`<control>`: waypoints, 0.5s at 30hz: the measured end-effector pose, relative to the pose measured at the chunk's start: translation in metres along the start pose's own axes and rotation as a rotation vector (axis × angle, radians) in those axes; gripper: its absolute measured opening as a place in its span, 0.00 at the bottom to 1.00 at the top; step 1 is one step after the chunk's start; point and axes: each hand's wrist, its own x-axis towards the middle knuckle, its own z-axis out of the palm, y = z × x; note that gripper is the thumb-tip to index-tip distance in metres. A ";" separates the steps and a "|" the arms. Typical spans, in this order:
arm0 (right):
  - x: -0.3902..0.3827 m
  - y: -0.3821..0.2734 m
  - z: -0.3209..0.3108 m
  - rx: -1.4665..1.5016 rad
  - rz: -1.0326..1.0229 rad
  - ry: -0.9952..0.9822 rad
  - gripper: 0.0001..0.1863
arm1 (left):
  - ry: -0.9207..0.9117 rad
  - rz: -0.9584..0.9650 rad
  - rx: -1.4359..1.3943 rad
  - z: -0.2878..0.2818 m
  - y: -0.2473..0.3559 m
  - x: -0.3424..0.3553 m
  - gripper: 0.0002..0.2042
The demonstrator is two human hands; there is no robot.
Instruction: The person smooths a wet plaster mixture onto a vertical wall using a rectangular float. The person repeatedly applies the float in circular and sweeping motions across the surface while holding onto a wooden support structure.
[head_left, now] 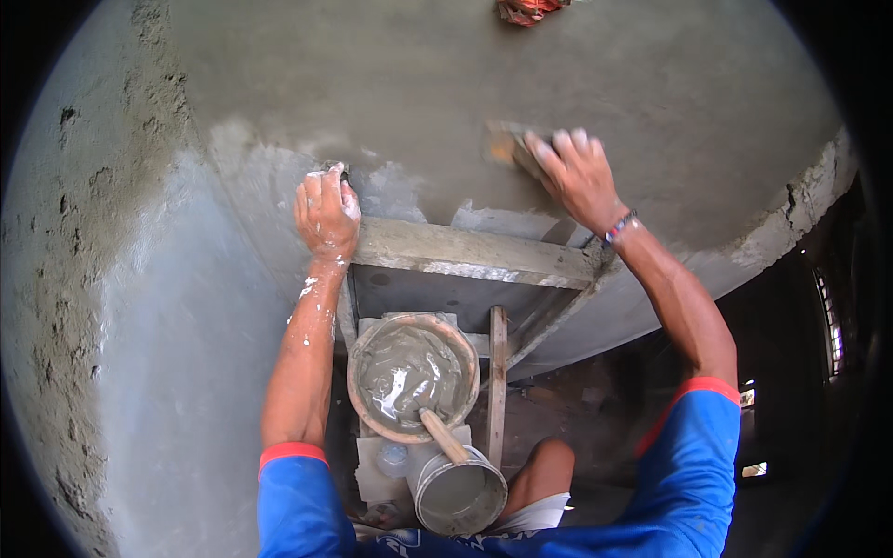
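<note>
My right hand [579, 181], speckled with white and wearing a bracelet, is closed on a flat trowel [502, 142]. Motion smears the trowel's blade against the grey plastered wall [400, 84]. Further left, my left hand [326, 212], also daubed with plaster, is closed just above a wooden crossbar [474, 251]. Something small and dark shows between its fingers, but its kind is hidden. Below the bar stands a round tub [356, 386] of wet grey plaster. A wooden-handled tool [443, 435] rests in it, its head sunk in the mix.
A pail [500, 488] with greyish liquid stands close to my body, beside a small clear lid or cup [393, 458]. Wooden uprights [497, 386] rise near the tub. Rough wall [70, 307] lies at left, and a crumpled red wrapper [530, 9] is at the top.
</note>
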 end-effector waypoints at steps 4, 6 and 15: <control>-0.058 0.061 -0.022 -0.100 0.005 -0.055 0.33 | -0.025 -0.005 0.037 0.003 0.005 0.004 0.17; -0.032 0.067 -0.035 -0.056 0.115 -0.005 0.34 | -0.005 -0.016 0.003 0.005 0.007 0.003 0.17; -0.005 -0.002 0.008 0.025 0.023 -0.049 0.34 | -0.050 0.004 0.046 -0.001 0.001 0.002 0.18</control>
